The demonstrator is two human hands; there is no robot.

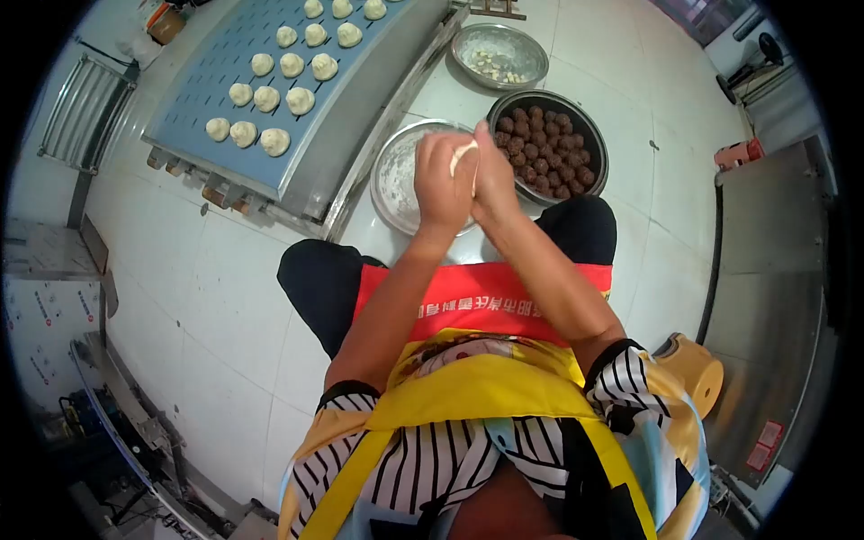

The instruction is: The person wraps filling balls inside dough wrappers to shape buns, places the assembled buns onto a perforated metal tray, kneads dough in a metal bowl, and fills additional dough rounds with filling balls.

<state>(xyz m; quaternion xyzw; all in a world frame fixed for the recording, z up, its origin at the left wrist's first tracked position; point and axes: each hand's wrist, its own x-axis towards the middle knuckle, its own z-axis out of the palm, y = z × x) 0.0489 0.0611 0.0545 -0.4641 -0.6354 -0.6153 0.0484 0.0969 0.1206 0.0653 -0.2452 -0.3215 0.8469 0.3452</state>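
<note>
Floor [234, 346]: pale tile, across frame. Dough piece [463, 157]: cream-white, mostly hidden, between hands at upper centre, over floury metal basin [387, 193]. Left hand [441, 187]: fingers curled closed around dough. Right hand [494, 185]: cupped closed on same piece. Apron band [477, 297], centre: red, Chinese characters, upside down, partly covered. Red label [765, 445], lower right: print too small to read.
</note>
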